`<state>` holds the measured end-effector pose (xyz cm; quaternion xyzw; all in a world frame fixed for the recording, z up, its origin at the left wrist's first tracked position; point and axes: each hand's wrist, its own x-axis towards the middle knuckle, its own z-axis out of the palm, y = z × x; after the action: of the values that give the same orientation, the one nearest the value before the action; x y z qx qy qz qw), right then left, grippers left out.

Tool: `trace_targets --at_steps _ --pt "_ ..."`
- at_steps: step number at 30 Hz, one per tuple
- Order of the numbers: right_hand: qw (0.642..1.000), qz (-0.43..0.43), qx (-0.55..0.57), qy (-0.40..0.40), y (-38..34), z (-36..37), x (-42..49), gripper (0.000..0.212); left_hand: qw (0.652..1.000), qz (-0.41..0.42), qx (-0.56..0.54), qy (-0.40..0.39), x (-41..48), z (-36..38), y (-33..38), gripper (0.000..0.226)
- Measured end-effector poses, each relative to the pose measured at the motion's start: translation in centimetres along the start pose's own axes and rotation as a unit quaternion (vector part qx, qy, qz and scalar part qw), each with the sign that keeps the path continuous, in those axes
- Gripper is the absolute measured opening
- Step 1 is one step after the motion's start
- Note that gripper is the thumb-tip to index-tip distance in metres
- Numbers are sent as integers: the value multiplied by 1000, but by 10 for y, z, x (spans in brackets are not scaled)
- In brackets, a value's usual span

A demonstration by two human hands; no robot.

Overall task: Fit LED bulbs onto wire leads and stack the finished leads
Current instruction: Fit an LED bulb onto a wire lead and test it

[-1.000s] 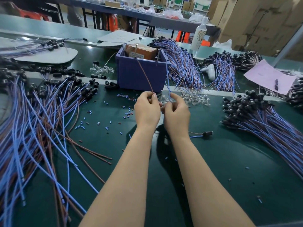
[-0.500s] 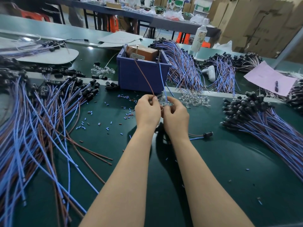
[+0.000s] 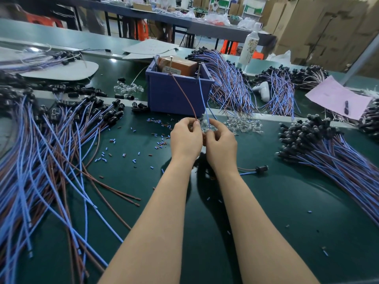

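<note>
The green worktop (image 3: 287,212) fills the view.

1. A loose spread of blue and brown wire leads (image 3: 41,160) with black sockets covers the worktop at 9 o'clock of the hands.
2. A denser stack of leads (image 3: 338,160) lies at 3 o'clock, with its black socket ends turned toward the centre of the worktop.
3. A blue bin (image 3: 174,95) stands at 12 o'clock, just beyond the hands.
4. The left hand (image 3: 185,140) and right hand (image 3: 221,144) are raised over the centre of the worktop, side by side and touching.
5. A heap of clear LED bulbs (image 3: 244,125) lies on the worktop at 1 o'clock of the hands.
6. The left fingers are curled and pinch the lower end of a brown wire (image 3: 184,93), which runs up toward the bin rim.
7. The right fingers are curled and pinch a blue wire (image 3: 204,99), which runs up beside the brown one.
8. Whether a bulb sits between the two hands cannot be told: the fingers hide that spot.
9. A single lead (image 3: 260,168) with a black socket lies at 4 o'clock, near the right wrist.
10. Small cut sleeve pieces (image 3: 162,140) are scattered at 9 to 10 o'clock of the hands.
</note>
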<state>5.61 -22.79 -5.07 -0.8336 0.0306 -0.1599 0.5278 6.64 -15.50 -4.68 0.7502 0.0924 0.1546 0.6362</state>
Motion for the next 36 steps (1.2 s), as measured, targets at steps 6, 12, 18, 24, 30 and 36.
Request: trace_targets --at_steps 6,12,18,24,30,36 --pt "1000 12 19 -4 1 1 0 37 1000 1 -6 -1 0 -1 -1 20" --pt "1000 9 23 -8 1 1 0 37 1000 6 -6 -4 -1 -1 0 20" --pt "1000 10 22 -10 1 1 1 37 1000 9 -8 -5 -1 0 -1 20" --pt "1000 6 21 -18 -2 0 0 37 1000 18 -3 -2 -1 -1 -1 18" --pt "1000 1 7 -24 -2 -1 -1 37 1000 21 0 -9 -1 -1 -1 17" --pt "1000 3 -1 -24 -2 -1 -1 37 1000 16 -7 -11 -2 -2 0 16"
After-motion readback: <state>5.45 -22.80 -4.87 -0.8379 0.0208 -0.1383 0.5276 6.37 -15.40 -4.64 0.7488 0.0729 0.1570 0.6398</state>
